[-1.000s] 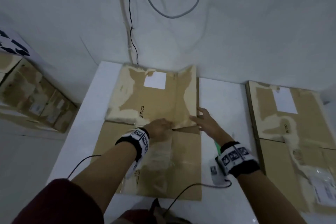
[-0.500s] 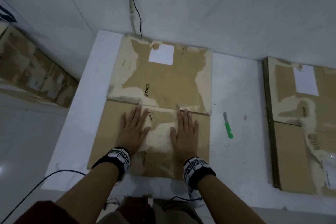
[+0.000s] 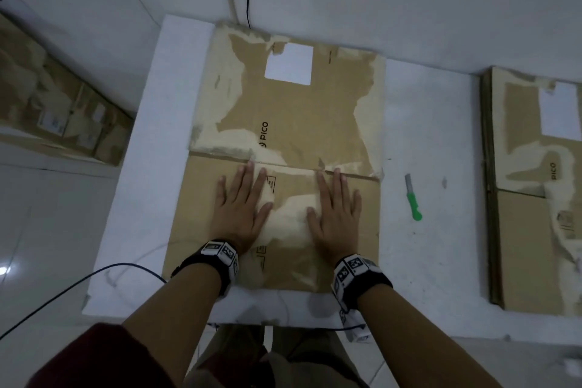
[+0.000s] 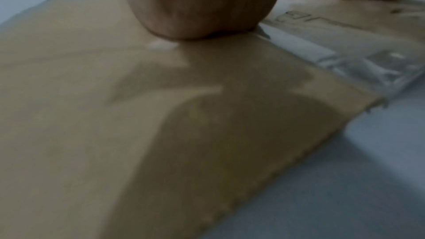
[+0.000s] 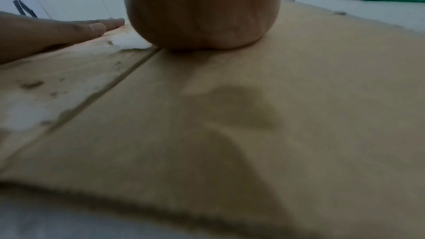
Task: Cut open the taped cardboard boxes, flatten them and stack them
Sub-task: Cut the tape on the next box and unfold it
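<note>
— On the white table (image 3: pixel 422 123), largest thing in frame: a flattened cardboard box (image 3: pixel 293 123), lying flush against the surface, far edge near the wall, near edge just short of the table's front. Torn paper patches across the far panel, a white label (image 3: pixel 289 63) near its top.

— And to the right?

— A stack of flattened boxes (image 3: pixel 535 198), well apart from the box in hand, along the table's right side. More cardboard (image 3: pixel 63 110) down on the floor at left; taped or not, impossible to tell from here.

— Step in hand?

— Flattening, by the look of it. Left hand (image 3: pixel 242 208) and right hand (image 3: pixel 335 213) side by side on the near panel, palms down, fingers straight and spread, gripping nothing, fingertips just at the crease between the two panels. Heels of both palms pressed to the cardboard in the wrist views.

— The cutter?

— Green-handled knife (image 3: pixel 412 197) lying loose on the table, just right of the box, touched by neither hand.

— Next move?

— Probably lifting the flat box across onto the stack at right. Calls for a grasp on opposite edges, panels kept from springing back open, a path clear of the knife, and edges squared with the stack below.
</note>
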Action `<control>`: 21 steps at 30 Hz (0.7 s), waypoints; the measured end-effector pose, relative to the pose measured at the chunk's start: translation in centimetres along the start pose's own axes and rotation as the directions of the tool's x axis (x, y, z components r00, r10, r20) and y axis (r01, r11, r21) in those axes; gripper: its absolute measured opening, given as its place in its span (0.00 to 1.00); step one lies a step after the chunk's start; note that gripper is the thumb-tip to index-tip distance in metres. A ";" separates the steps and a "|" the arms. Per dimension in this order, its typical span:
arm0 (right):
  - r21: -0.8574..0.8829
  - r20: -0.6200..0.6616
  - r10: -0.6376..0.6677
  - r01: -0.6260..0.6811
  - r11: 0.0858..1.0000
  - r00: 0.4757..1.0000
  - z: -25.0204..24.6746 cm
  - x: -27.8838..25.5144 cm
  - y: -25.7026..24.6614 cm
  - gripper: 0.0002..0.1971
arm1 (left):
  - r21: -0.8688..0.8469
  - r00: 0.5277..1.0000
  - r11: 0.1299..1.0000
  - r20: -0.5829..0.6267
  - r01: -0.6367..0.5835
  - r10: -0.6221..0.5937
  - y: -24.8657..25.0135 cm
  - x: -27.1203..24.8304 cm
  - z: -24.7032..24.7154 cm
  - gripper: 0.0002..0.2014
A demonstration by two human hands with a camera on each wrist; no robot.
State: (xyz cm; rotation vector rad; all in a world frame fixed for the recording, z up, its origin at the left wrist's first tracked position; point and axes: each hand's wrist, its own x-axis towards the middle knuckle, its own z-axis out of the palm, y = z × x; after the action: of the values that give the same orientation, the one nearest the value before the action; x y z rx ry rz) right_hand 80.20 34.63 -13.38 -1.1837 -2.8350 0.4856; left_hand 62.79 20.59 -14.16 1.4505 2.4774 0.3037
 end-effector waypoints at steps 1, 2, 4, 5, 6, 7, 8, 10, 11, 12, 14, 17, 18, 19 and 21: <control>-0.002 0.004 -0.011 0.011 1.000 1.000 0.0 -0.1 0.1 0.35 | 0.004 1.000 1.000 0.005 -0.005 0.005 0.0 0.0 0.0 0.34; -0.006 0.008 -0.019 0.019 1.000 1.000 0.0 -0.1 0.0 0.33 | 0.006 1.000 1.000 0.011 -0.008 0.008 0.0 0.0 -0.1 0.34; -0.015 0.003 -0.020 0.020 1.000 1.000 -0.1 -0.6 -0.5 0.30 | 0.009 1.000 1.000 0.024 -0.008 0.007 0.2 -0.4 -0.2 0.33; -0.007 -0.005 -0.010 0.010 1.000 1.000 0.1 -1.1 -1.1 0.30 | 0.011 1.000 1.000 0.026 -0.009 0.008 0.4 -0.8 -0.2 0.32; 0.011 -0.008 0.002 -0.002 1.000 1.000 0.3 -2.0 -1.7 0.29 | 0.011 1.000 1.000 0.019 -0.017 0.016 0.8 -1.7 0.0 0.32; 0.029 -0.003 0.007 -0.006 1.000 1.000 0.6 -3.1 -2.2 0.29 | 0.007 0.999 0.999 0.008 -0.031 0.031 1.3 -2.8 0.3 0.32; 0.038 -0.005 0.003 -0.003 0.999 1.000 0.9 -4.3 -2.7 0.30 | -0.002 0.999 0.999 -0.004 -0.049 0.049 1.7 -4.0 0.6 0.32; 0.028 -0.030 -0.008 0.009 1.000 1.000 1.6 -6.5 -3.2 0.31 | -0.020 0.997 0.998 -0.027 -0.068 0.067 2.3 -6.2 1.2 0.32; 0.020 -0.042 -0.008 0.009 1.000 0.999 1.9 -7.2 -3.3 0.31 | -0.020 0.997 0.997 -0.032 -0.068 0.068 2.3 -6.8 1.3 0.32; 0.016 -0.050 -0.005 0.005 1.000 0.999 2.1 -7.5 -3.3 0.32 | -0.017 0.997 0.998 -0.034 -0.065 0.065 2.3 -7.0 1.4 0.32; 0.018 -0.063 0.005 -0.004 1.000 0.998 2.1 -7.5 -3.3 0.33 | -0.010 0.998 0.998 -0.031 -0.062 0.061 2.3 -6.8 1.2 0.33; 0.022 -0.059 0.005 -0.004 1.000 0.998 2.0 -7.2 -3.4 0.34 | -0.025 0.997 0.997 -0.027 -0.068 0.068 2.3 -6.6 1.2 0.33; 0.030 -0.056 0.007 -0.005 1.000 0.998 2.0 -7.2 -3.4 0.33 | -0.034 0.998 0.997 -0.029 -0.064 0.063 2.3 -6.7 1.3 0.33; 0.044 -0.057 0.012 -0.009 0.999 0.998 2.1 -7.3 -3.4 0.33 | -0.047 0.998 0.997 -0.034 -0.054 0.052 2.3 -6.8 1.4 0.33; 0.081 -0.080 0.022 -0.016 0.997 0.997 1.9 -7.2 -3.3 0.31 | -0.082 0.998 0.996 -0.055 -0.020 0.016 2.3 -6.4 1.1 0.30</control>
State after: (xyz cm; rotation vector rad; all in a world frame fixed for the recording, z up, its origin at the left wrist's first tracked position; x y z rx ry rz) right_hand 82.74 26.90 -13.56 -1.1886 -2.7119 0.5350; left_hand 68.05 16.17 -13.76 1.4506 2.4636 0.4491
